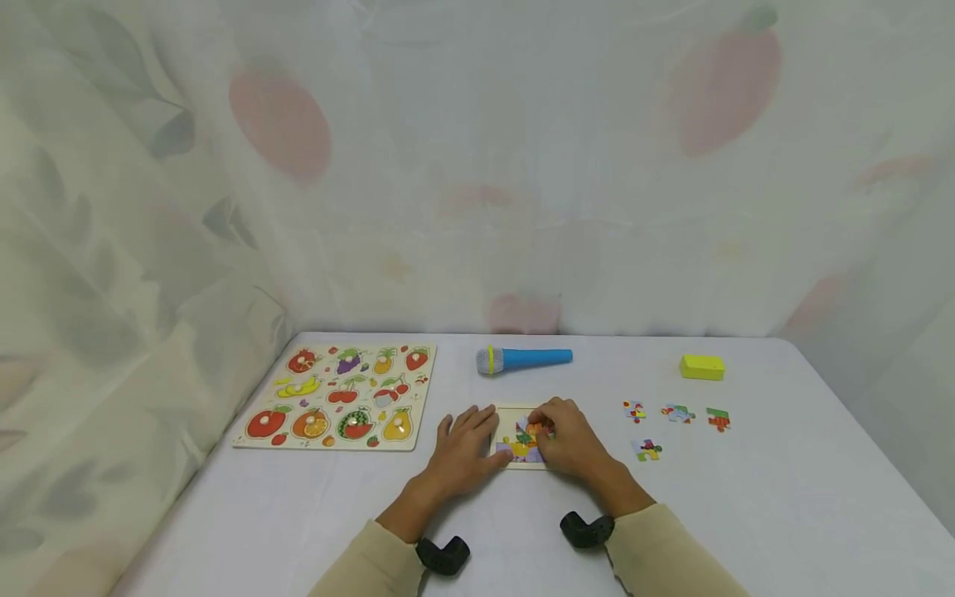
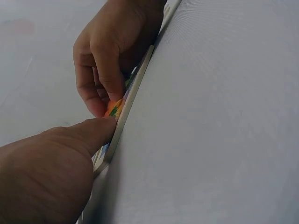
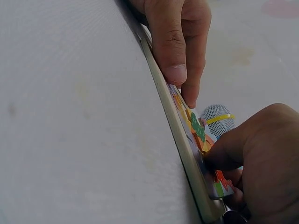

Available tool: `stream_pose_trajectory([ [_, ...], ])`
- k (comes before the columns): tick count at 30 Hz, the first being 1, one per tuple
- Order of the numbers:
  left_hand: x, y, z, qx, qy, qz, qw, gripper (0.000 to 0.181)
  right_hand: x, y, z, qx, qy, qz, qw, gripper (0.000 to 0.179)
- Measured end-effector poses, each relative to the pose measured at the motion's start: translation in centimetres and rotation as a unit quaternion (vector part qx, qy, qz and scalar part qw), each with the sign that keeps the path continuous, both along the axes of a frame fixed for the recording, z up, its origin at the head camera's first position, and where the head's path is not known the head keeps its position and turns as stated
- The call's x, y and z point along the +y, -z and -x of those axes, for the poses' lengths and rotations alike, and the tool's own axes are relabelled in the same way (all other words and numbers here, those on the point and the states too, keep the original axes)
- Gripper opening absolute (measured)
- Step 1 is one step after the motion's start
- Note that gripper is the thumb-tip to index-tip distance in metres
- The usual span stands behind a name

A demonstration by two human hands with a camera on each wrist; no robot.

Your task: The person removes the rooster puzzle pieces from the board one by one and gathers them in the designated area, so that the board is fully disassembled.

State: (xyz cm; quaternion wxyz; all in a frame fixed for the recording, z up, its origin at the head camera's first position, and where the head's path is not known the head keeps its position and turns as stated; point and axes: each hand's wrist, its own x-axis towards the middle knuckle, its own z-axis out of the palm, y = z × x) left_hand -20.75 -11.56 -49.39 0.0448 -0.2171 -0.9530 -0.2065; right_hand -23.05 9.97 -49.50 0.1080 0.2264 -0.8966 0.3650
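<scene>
A small jigsaw puzzle in a pale wooden tray (image 1: 513,407) lies flat on the white table. My left hand (image 1: 461,456) rests along its left side, fingers extended, with the thumb over the near rim. From the right, my right hand (image 1: 573,441) reaches over the tray and pinches an orange-and-green puzzle piece (image 2: 114,108) between thumb and fingers, low against the picture. Its fingers partly hide that piece. In the right wrist view, colourful pieces (image 3: 197,127) fill part of the tray between the two hands.
Several loose puzzle pieces (image 1: 678,413) lie to the right of the tray. Farther back are a blue toy microphone (image 1: 535,358) and a yellow block (image 1: 702,367). A fruit peg board (image 1: 339,400) occupies the left. Patterned cloth (image 1: 418,249) hangs behind the table.
</scene>
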Motion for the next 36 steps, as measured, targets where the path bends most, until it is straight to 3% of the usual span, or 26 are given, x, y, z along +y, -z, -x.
stream_pose_trajectory([
  [7, 0.05, -0.17, 0.02, -0.002, 0.001, 0.000, 1.0000, 0.066, -0.03, -0.10, -0.02, 0.001, 0.009, 0.010, 0.9999, 0.020],
  [17, 0.04, -0.20, -0.03, -0.007, -0.003, -0.001, 1.0000, 0.067, -0.31, -0.59, -0.22, -0.038, 0.021, 0.029, 0.9986, 0.018],
  [28, 0.08, -0.31, 0.01, -0.007, 0.000, -0.002, 1.0000, 0.066, -0.02, -0.17, 0.06, 0.046, 0.010, -0.005, 0.9989, 0.020],
  [36, 0.10, -0.44, -0.10, -0.011, 0.000, 0.000, 0.9999, 0.067, 0.21, -0.08, -0.14, 0.064, -0.011, 0.001, 0.9979, 0.020],
])
